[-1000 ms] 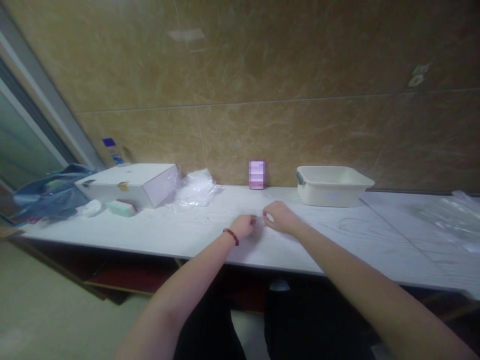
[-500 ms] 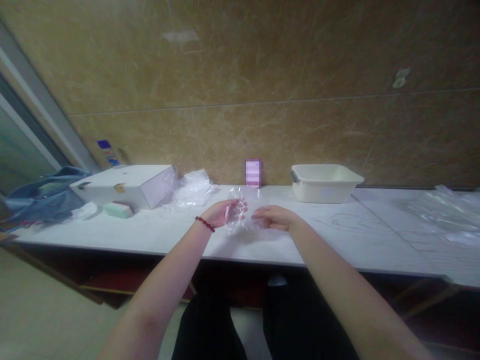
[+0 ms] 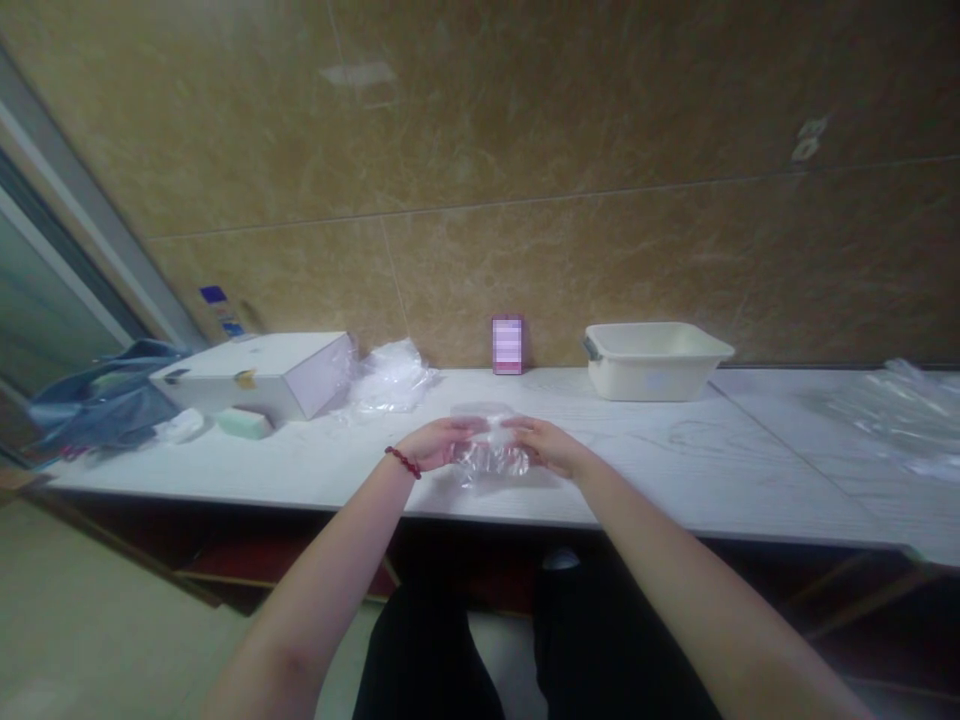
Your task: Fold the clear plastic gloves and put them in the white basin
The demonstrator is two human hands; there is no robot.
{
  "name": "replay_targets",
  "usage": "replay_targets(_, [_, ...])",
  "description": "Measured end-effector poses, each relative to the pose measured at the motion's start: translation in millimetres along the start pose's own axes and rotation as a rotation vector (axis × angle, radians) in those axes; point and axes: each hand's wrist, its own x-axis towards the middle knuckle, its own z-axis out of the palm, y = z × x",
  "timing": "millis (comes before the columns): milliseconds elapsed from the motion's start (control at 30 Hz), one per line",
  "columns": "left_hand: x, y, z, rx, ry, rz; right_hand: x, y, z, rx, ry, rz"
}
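A small clear plastic bag (image 3: 491,452) hangs between my two hands just above the white table (image 3: 315,465). My left hand (image 3: 436,443), with a red bead bracelet at the wrist, pinches the bag's left top edge. My right hand (image 3: 547,445) pinches its right top edge. Both hands are closed on the bag, about a hand's width apart. The bag looks crumpled, and I cannot make out whether anything is inside.
A white box (image 3: 259,370) and a green pad (image 3: 244,423) lie at the left, beside crumpled clear plastic (image 3: 390,375). A small pink box (image 3: 508,345) stands against the wall. A cream basin (image 3: 652,358) sits right of it. More clear bags (image 3: 900,415) lie far right. A blue bag (image 3: 101,400) is at the far left.
My hands went from pinching something flat on the table to lifting a clear bag. They now hold it stretched between them, slightly lower than half a second ago.
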Motion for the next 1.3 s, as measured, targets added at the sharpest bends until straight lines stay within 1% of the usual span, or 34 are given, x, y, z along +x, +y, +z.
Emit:
replay_targets(133, [-2,2,-1,0.091,0.042,0.062,-4,-2,1,0.063,-0.026,-0.035])
replay_targets(200, [-3,2,-1,0.101,0.058,0.090,-5,-3,1,0.086,-0.024,-0.039])
replay_targets(333, [-4,1,0,0.059,0.048,0.110,-8,-6,4,0.130,-0.008,-0.057])
replay_targets(500, [-1,-6,0,0.009,0.068,0.143,-9,-8,6,0.113,0.052,-0.053])
replay_targets(567, [-3,-7,-2,-0.031,0.037,0.161,-9,-7,7,0.107,0.064,-0.046])
replay_targets(733, [-10,-8,-5,-0.145,-0.141,0.136,-5,-4,5,0.099,0.089,-0.087])
replay_targets(800, [-9,-9,-6,-0.186,-0.168,0.116,-4,-2,4,0.083,0.079,-0.107])
replay_targets(900, [-4,-11,-7,-0.206,-0.129,0.095,-2,-1,3,0.060,0.074,-0.136])
replay_targets(1033, [-2,-11,-1,-0.150,-0.004,0.111,-2,-2,4,0.058,0.077,-0.178])
replay_targets(1100, [-5,-10,3,-0.117,0.035,0.129,-3,-3,5,0.065,0.077,-0.206])
replay_targets(1167, [-9,-9,7,-0.096,0.037,0.135,-3,-5,6,0.061,0.091,-0.246])
replay_targets(1300, [-11,-13,9,-0.089,0.002,0.075,-4,-8,6,0.037,0.106,-0.276])
